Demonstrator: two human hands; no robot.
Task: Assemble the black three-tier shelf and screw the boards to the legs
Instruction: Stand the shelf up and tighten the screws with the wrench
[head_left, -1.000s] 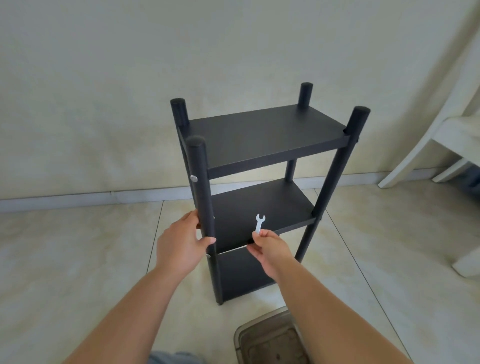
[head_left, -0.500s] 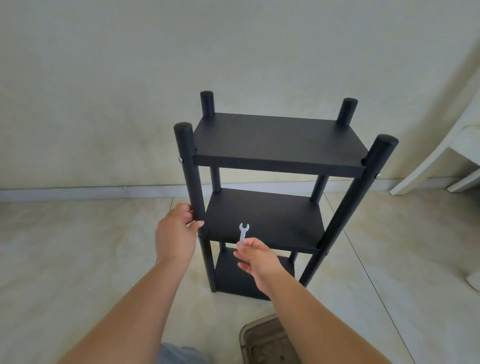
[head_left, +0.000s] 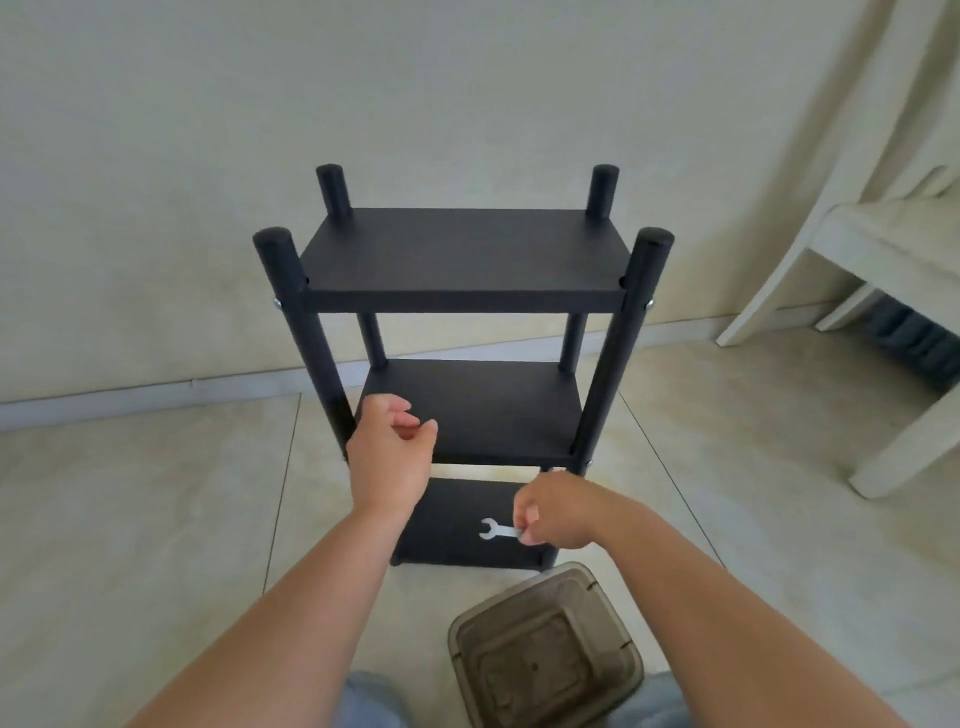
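The black three-tier shelf stands upright on the tiled floor, its long side facing me, all three boards between four round legs. Silver screw heads show on the front legs at the top board. My left hand hovers in front of the middle board beside the front left leg, fingers loosely curled, holding nothing. My right hand is lower, in front of the bottom board, and pinches a small silver wrench whose open jaw points left.
A translucent grey plastic box sits on the floor just in front of the shelf, by my knees. A white chair stands at the right against the wall. Pale wall and skirting run behind the shelf.
The shelf has turned to face me squarely. My left hand has let go of the front left leg. My right hand has dropped with the wrench from the middle board to the bottom board.
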